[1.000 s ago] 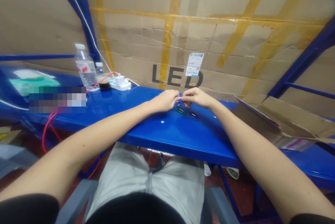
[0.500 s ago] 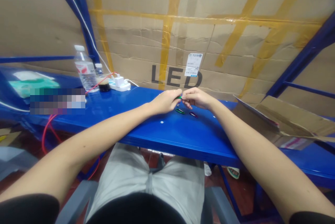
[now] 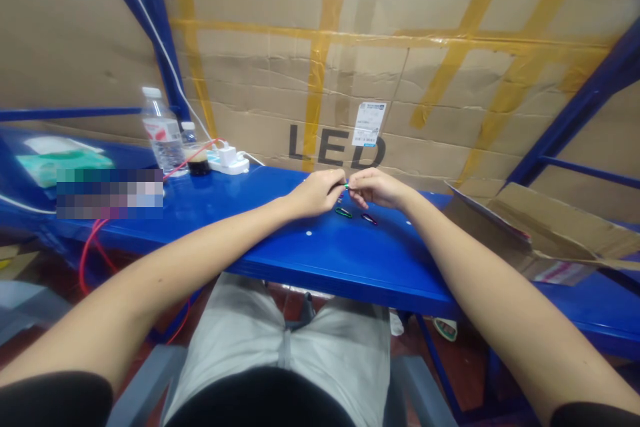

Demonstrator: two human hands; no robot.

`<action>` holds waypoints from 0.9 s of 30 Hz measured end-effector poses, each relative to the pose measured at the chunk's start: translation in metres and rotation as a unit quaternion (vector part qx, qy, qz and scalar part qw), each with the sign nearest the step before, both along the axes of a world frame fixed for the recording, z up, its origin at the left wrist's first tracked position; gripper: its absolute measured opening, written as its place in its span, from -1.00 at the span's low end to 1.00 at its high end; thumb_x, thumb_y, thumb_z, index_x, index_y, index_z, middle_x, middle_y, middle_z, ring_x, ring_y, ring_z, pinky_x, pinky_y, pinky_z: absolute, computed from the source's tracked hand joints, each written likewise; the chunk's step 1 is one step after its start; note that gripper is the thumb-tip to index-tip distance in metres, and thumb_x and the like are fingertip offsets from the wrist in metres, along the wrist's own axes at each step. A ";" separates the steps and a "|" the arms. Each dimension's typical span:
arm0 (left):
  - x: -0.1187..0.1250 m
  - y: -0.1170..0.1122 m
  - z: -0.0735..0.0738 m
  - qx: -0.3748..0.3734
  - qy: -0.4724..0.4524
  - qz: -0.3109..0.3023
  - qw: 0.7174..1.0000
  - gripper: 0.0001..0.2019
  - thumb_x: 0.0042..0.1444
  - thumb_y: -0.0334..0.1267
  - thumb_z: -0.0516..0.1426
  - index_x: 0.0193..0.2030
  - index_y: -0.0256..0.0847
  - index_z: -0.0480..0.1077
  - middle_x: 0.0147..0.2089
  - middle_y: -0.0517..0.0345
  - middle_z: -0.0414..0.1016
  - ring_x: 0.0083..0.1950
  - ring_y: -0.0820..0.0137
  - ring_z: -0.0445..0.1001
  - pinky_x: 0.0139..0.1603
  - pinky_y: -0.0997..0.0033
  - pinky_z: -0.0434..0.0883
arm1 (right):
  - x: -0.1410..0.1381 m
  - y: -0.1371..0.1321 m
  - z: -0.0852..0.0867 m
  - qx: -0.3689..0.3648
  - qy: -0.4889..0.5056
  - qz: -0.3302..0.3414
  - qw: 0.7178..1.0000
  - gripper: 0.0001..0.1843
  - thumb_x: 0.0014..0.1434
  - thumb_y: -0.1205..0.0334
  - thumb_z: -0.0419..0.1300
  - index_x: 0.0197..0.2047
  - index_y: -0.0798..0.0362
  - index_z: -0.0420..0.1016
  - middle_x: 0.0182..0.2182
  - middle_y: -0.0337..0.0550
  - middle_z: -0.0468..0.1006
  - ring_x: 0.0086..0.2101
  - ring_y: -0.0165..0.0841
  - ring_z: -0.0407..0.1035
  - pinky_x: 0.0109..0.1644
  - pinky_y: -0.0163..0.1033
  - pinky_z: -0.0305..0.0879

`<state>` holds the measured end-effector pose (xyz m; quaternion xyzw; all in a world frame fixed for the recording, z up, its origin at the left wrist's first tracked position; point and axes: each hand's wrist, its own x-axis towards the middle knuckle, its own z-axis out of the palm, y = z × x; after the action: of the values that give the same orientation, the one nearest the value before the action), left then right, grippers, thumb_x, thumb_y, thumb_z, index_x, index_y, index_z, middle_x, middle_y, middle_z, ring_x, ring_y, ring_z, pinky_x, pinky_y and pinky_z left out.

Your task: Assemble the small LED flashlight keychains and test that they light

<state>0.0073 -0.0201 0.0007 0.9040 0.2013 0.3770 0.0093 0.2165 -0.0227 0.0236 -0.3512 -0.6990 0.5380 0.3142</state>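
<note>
Cardboard (image 3: 270,70) printed with LED and crossed by yellow tape stands behind a blue surface (image 3: 325,260), which carries a water bottle (image 3: 163,140) and a white power strip (image 3: 236,166) toward the left, with an open carton (image 3: 555,234) at the right. Above the middle of it, the left hand (image 3: 319,192) and right hand (image 3: 375,187) meet fingertip to fingertip, both pinched on a small green piece (image 3: 347,186) mostly hidden by the fingers. Just below them lie a green clip (image 3: 343,212) and, beside it but apart, a dark purple clip (image 3: 369,219).
</note>
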 end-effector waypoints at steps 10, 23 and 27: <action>0.002 0.006 -0.003 -0.003 -0.051 -0.031 0.998 -0.93 0.18 -0.43 0.12 -0.31 -0.21 0.33 -0.29 0.11 0.48 -0.24 0.36 0.44 -0.17 0.35 0.36 | -0.001 -0.001 -0.003 -0.033 0.021 0.003 0.999 -0.78 -0.03 0.20 0.37 -0.53 0.14 0.48 -0.71 -0.21 0.41 -0.69 -0.42 0.30 -0.61 -0.32 0.23; 0.001 0.003 -0.002 -0.038 -0.023 -0.022 0.999 -0.93 0.24 -0.41 0.04 -0.24 -0.21 0.33 -0.28 0.08 0.50 -0.24 0.33 0.47 -0.19 0.33 0.38 | -0.001 0.003 -0.006 -0.037 0.017 -0.002 0.999 -0.79 -0.01 0.21 0.35 -0.53 0.14 0.46 -0.70 -0.21 0.41 -0.68 -0.43 0.28 -0.60 -0.31 0.23; 0.002 0.006 -0.003 -0.018 -0.023 -0.018 0.999 -0.91 0.20 -0.44 0.05 -0.27 -0.21 0.34 -0.25 0.06 0.50 -0.21 0.32 0.46 -0.13 0.29 0.40 | 0.000 0.003 -0.006 -0.034 0.018 0.002 0.999 -0.80 0.00 0.22 0.33 -0.53 0.13 0.46 -0.69 -0.20 0.42 -0.68 -0.42 0.29 -0.60 -0.31 0.23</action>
<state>0.0095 -0.0140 -0.0028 0.8983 0.1914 0.3938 0.0370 0.2160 -0.0192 0.0174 -0.3505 -0.6752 0.5682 0.3138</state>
